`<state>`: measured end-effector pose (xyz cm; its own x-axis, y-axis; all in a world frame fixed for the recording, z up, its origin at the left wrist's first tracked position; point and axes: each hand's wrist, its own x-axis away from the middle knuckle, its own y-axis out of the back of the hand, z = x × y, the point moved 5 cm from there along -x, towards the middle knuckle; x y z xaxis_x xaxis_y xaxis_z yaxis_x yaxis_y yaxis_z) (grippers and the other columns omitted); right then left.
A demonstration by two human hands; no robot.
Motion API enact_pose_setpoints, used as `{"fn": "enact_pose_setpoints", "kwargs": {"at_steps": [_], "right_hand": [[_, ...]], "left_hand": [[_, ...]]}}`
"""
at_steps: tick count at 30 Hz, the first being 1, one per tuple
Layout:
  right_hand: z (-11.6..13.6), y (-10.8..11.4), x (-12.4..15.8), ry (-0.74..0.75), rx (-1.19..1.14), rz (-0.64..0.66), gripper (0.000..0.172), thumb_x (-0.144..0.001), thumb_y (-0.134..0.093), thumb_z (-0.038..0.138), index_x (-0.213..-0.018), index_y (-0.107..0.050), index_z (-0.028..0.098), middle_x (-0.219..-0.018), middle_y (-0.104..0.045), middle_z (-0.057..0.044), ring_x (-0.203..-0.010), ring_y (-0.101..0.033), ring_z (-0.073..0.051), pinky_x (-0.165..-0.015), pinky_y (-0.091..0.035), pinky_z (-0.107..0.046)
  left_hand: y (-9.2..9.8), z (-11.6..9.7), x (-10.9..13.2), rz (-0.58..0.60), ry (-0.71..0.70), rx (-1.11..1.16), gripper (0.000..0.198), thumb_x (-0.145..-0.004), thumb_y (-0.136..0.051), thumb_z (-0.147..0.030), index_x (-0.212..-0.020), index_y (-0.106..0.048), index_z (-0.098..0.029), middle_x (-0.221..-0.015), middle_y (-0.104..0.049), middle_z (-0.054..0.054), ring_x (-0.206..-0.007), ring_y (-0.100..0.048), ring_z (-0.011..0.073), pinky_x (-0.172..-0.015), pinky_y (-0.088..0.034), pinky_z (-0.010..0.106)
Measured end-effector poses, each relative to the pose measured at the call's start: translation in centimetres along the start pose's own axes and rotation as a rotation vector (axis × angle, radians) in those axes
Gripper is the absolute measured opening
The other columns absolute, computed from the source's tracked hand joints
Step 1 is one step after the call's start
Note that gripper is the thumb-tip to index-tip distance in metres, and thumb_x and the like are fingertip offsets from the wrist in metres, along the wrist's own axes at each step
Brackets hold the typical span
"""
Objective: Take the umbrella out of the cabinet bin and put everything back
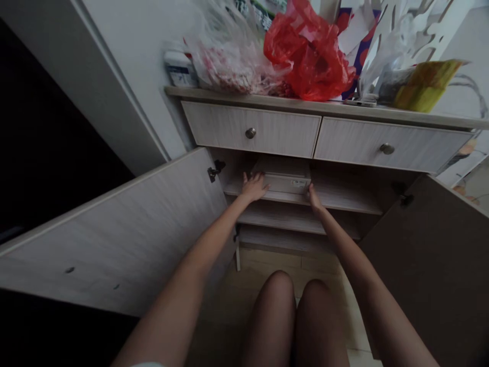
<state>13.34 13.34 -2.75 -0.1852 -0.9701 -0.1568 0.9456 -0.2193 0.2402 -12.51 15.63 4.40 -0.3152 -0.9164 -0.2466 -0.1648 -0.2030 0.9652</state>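
Note:
A pale lidded box (282, 183) with a small white label on its front lies on the top shelf of the open cabinet, under the drawers. My left hand (254, 187) is at its left end, fingers spread and touching the front corner. At the opposite end, my right hand (314, 198) presses on the right side, thumb near the front edge and the other fingers mostly hidden. Between them the two hands hold the box. Its far end is lost in the shadow of the shelf.
The left door (153, 229) and right door (431, 265) are swung out on either side of my arms. Lower shelves (282, 220) lie beneath the box. On the cabinet top are a red plastic bag (309, 56), a clear bag (233, 61), a white tub (180, 69) and a yellow packet (426, 86).

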Motion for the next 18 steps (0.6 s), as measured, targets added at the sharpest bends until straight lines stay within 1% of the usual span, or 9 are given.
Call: {"fn": "enact_pose_setpoints", "kwargs": {"at_steps": [2, 5, 8, 10, 12, 13, 14, 16, 18], "right_hand": [[0.1, -2.6, 0.5, -0.017, -0.047, 0.036, 0.068, -0.097, -0.034, 0.069, -0.143, -0.051, 0.023, -0.154, -0.045, -0.009, -0.145, -0.036, -0.026, -0.119, -0.030, -0.047], [0.6, -6.8, 1.2, -0.063, -0.138, 0.128, 0.088, -0.089, -0.022, 0.082, -0.153, -0.040, 0.023, -0.163, -0.030, -0.005, -0.152, -0.020, -0.022, -0.124, -0.013, -0.041], [1.4, -10.1, 1.9, -0.068, -0.182, 0.194, 0.096, -0.086, -0.024, 0.085, -0.157, -0.033, 0.021, -0.164, -0.025, -0.005, -0.154, -0.015, -0.021, -0.125, -0.006, -0.039], [1.8, -11.1, 2.1, -0.051, -0.191, 0.190, 0.097, -0.086, -0.027, 0.085, -0.157, -0.032, 0.019, -0.164, -0.025, -0.007, -0.154, -0.015, -0.021, -0.125, -0.005, -0.039], [2.0, -11.1, 2.0, -0.041, -0.207, 0.183, 0.096, -0.086, -0.030, 0.084, -0.156, -0.035, 0.019, -0.162, -0.030, -0.008, -0.153, -0.018, -0.023, -0.125, -0.008, -0.041], [2.0, -10.9, 1.7, -0.047, -0.223, 0.188, 0.094, -0.086, -0.031, 0.084, -0.153, -0.039, 0.020, -0.160, -0.036, -0.009, -0.152, -0.023, -0.025, -0.125, -0.012, -0.044], [1.8, -10.5, 1.3, -0.061, -0.242, 0.199, 0.091, -0.087, -0.030, 0.083, -0.151, -0.044, 0.020, -0.155, -0.043, -0.010, -0.148, -0.031, -0.027, -0.123, -0.018, -0.047], [1.5, -9.6, 0.3, -0.105, -0.257, 0.206, 0.088, -0.089, -0.022, 0.082, -0.143, -0.054, 0.018, -0.142, -0.058, -0.014, -0.135, -0.050, -0.031, -0.116, -0.031, -0.052], [1.3, -8.8, -1.0, -0.129, -0.233, 0.173, 0.089, -0.091, -0.014, 0.079, -0.136, -0.059, 0.017, -0.128, -0.067, -0.016, -0.120, -0.062, -0.032, -0.108, -0.041, -0.055]], "left_hand": [[1.0, 2.4, 1.3, -0.006, 0.039, -0.033, 0.063, -0.098, -0.030, -0.048, -0.151, -0.038, -0.016, -0.156, -0.040, 0.018, -0.144, -0.037, 0.0364, -0.120, -0.001, 0.065], [2.4, 5.3, 3.0, 0.019, 0.091, -0.105, 0.062, -0.099, -0.024, -0.048, -0.147, -0.044, -0.012, -0.150, -0.048, 0.021, -0.142, -0.041, 0.0375, -0.119, 0.000, 0.066], [3.4, 7.4, 4.3, 0.044, 0.119, -0.203, 0.063, -0.099, -0.023, -0.049, -0.145, -0.045, -0.012, -0.151, -0.047, 0.021, -0.144, -0.038, 0.0353, -0.121, 0.000, 0.062], [3.8, 8.1, 4.5, 0.064, 0.120, -0.242, 0.065, -0.098, -0.024, -0.050, -0.146, -0.045, -0.011, -0.152, -0.046, 0.021, -0.146, -0.036, 0.0339, -0.122, -0.003, 0.059], [3.9, 8.3, 4.3, 0.076, 0.136, -0.239, 0.067, -0.098, -0.024, -0.051, -0.146, -0.045, -0.009, -0.151, -0.047, 0.022, -0.145, -0.037, 0.0337, -0.122, -0.007, 0.057], [3.9, 8.1, 4.0, 0.064, 0.147, -0.226, 0.068, -0.098, -0.023, -0.052, -0.146, -0.045, -0.009, -0.150, -0.048, 0.022, -0.145, -0.037, 0.0340, -0.122, -0.008, 0.058], [3.8, 7.7, 3.6, 0.043, 0.154, -0.208, 0.070, -0.098, -0.022, -0.053, -0.147, -0.044, -0.008, -0.151, -0.047, 0.023, -0.145, -0.037, 0.0343, -0.121, -0.008, 0.058], [3.3, 6.4, 2.8, 0.017, 0.139, -0.145, 0.071, -0.099, -0.019, -0.053, -0.150, -0.040, -0.008, -0.156, -0.041, 0.022, -0.148, -0.032, 0.0335, -0.122, -0.009, 0.056], [2.3, 4.8, 2.3, 0.026, 0.104, -0.064, 0.070, -0.099, -0.017, -0.052, -0.153, -0.035, -0.011, -0.161, -0.033, 0.019, -0.151, -0.024, 0.0314, -0.122, -0.012, 0.052]]}}
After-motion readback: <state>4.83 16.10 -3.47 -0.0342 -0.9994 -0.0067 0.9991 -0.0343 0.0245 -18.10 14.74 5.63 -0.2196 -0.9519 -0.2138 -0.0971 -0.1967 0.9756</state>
